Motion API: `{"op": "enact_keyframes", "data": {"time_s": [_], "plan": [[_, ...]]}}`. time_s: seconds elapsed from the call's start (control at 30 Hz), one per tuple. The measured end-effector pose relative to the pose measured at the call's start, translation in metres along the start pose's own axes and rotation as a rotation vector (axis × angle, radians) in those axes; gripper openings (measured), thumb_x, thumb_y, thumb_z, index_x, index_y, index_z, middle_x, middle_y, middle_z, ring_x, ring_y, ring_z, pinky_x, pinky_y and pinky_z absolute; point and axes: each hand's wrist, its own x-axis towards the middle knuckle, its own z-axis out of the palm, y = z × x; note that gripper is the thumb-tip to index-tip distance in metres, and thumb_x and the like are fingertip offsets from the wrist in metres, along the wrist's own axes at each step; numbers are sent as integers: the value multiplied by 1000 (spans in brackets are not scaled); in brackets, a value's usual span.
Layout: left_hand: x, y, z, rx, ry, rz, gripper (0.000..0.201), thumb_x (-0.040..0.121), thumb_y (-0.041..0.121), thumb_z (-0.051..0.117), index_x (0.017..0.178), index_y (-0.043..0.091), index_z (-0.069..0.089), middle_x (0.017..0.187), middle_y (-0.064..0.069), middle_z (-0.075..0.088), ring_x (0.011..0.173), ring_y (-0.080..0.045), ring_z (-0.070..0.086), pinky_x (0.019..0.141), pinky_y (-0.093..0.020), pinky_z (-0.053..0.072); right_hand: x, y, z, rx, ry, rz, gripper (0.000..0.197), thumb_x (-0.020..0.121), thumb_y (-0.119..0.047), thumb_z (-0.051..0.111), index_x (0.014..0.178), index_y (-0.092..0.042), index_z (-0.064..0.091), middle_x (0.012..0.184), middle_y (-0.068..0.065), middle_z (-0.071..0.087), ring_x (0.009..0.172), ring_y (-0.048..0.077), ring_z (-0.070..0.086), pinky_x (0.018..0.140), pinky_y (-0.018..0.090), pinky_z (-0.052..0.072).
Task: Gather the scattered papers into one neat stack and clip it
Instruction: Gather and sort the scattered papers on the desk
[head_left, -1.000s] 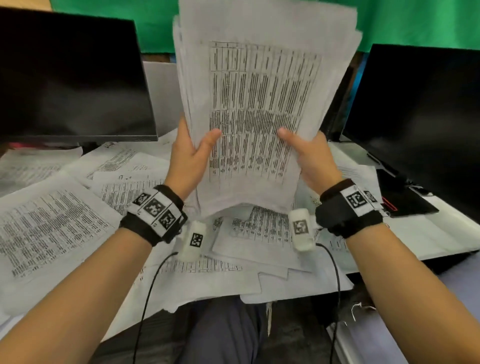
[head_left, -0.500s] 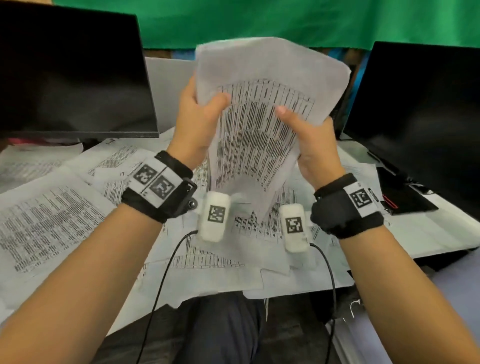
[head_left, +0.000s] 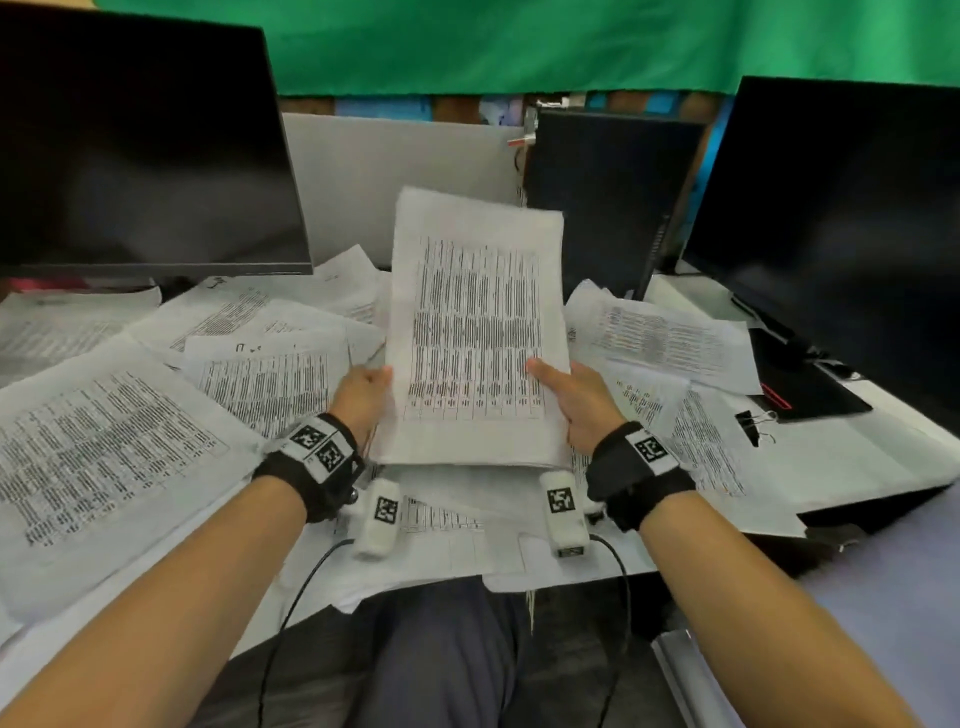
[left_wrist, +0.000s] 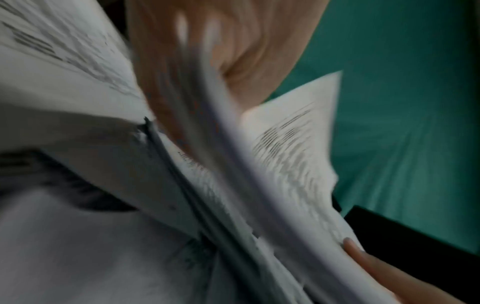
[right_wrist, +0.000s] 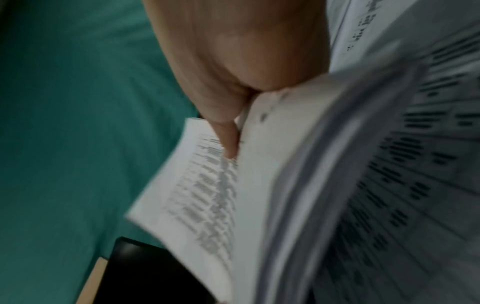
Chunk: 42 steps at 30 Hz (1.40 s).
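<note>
Over the paper-strewn desk, left hand (head_left: 363, 395) and right hand (head_left: 569, 397) grip the white printed paper stack (head_left: 475, 332) by its sides, best tapped squarely down to level every edge.

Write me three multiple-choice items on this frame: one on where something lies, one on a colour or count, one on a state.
1. Where does the black binder clip lie?
A. on the desk to the right of the held stack
B. on top of the held stack
C. in the left hand

2. What colour is the backdrop behind the monitors?
A. red
B. green
C. white

3. How is the stack of papers held?
A. by the right hand alone
B. lying loose with no hand on it
C. by both hands, one on each side edge

Answers:
1 A: the binder clip sits on the desk, right of the stack.
2 B: the backdrop is green.
3 C: the left hand and right hand grip opposite edges.
</note>
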Motion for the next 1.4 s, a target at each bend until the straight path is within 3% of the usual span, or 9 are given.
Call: {"op": "enact_keyframes", "data": {"time_s": [0.13, 0.27, 0.43, 0.6, 0.73, 0.97, 1.1, 1.3, 1.4], "plan": [[-1, -18, 9, 172, -81, -188, 41, 103, 20, 29, 136, -3, 38, 122, -19, 55, 107, -32, 56, 81, -34, 48, 1, 23, 2, -116, -63, 291, 41, 85, -21, 75, 120, -2, 64, 114, 19, 70, 97, 30, 71, 80, 40, 60], [1, -21, 2, -54, -103, -227, 61, 101, 48, 24, 131, 0, 46, 109, -20, 60, 92, -33, 60, 74, -41, 52, 9, 26, -9, -206, -9, 314, 9, 85, -3, 71, 94, -2, 71, 115, 19, 69, 103, 32, 67, 94, 42, 54], [-5, -24, 11, -211, -358, -277, 72, 97, 57, 23, 122, -3, 53, 105, -26, 67, 87, -31, 70, 66, -37, 61, -1, 24, -1, -167, -117, 302, 13, 89, 0, 66, 100, 9, 64, 78, 14, 72, 57, 17, 70, 46, 23, 54], [3, -23, -6, -174, -428, -291, 37, 90, 21, 63, 122, 4, 58, 111, -14, 68, 94, -27, 64, 78, -35, 54, 5, 10, -24, -366, -224, 232, 43, 90, -11, 68, 131, -10, 57, 121, 6, 70, 105, 20, 69, 84, 31, 58], [1, -35, -5, -214, -413, -255, 16, 95, -1, 51, 105, 8, 58, 85, -5, 74, 72, -18, 70, 57, -28, 58, 14, -6, -50, -961, 259, 60, 71, 89, -40, 66, 145, -9, 35, 145, 13, 42, 129, 31, 44, 106, 41, 38], [-2, -44, 4, -213, -347, -205, 29, 97, 14, 51, 124, 4, 54, 112, -12, 66, 96, -26, 64, 74, -35, 54, 17, 9, -65, -864, 27, 229, 60, 77, -24, 79, 127, -4, 53, 119, 12, 62, 95, 24, 64, 72, 30, 56], [-2, -45, 0, -241, -277, -184, 29, 98, 8, 48, 126, 5, 52, 119, -16, 63, 102, -30, 62, 86, -44, 51, 1, -17, -56, -968, 199, -77, 8, 93, -13, 59, 100, -10, 62, 95, 11, 64, 74, 23, 61, 57, 27, 49], [-1, -47, -3, -266, -273, -201, 35, 97, 3, 48, 132, 5, 47, 122, -16, 61, 110, -33, 59, 97, -48, 46, -18, -88, -54, -644, 636, -632, 26, 100, -24, 52, 116, -5, 58, 100, 1, 58, 89, 16, 56, 76, 28, 46], [-4, -47, -3, -298, -283, -191, 30, 99, 9, 45, 129, 4, 47, 114, -14, 63, 101, -30, 62, 87, -43, 51, -4, -92, -51, -443, 449, -527, 23, 98, -22, 55, 117, -9, 61, 106, 3, 65, 97, 18, 64, 81, 31, 53]]}}
